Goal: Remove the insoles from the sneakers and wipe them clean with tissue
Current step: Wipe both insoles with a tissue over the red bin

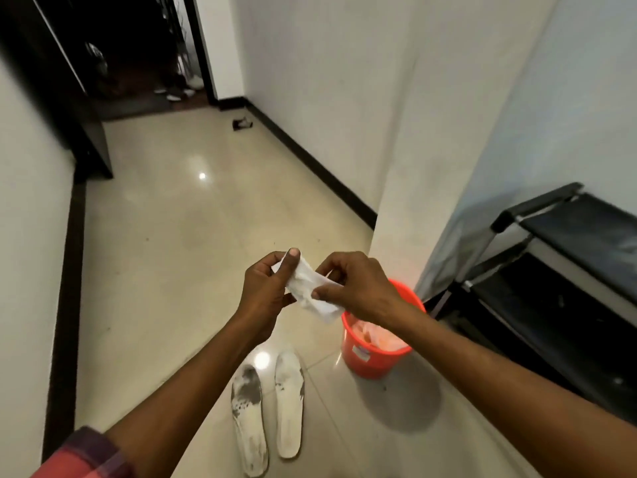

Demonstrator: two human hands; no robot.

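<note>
Left hand (265, 288) and right hand (358, 284) both pinch tissue (310, 291); two insoles (267, 415) on floor below.

A white tissue (312, 293) is seen above a glossy cream tiled floor (179, 236) edged by a black skirting (320, 167). Two white insoles (249, 415) are marked with grey-black smudges. The bucket (370, 357) is orange-red, the shoe rack (565, 277) black, the sleeve (86, 453) red-and-purple checked.

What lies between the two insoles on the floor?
Nothing: the head view shows only bare tile between the left insole and the right insole, which lie side by side, apart.
</note>
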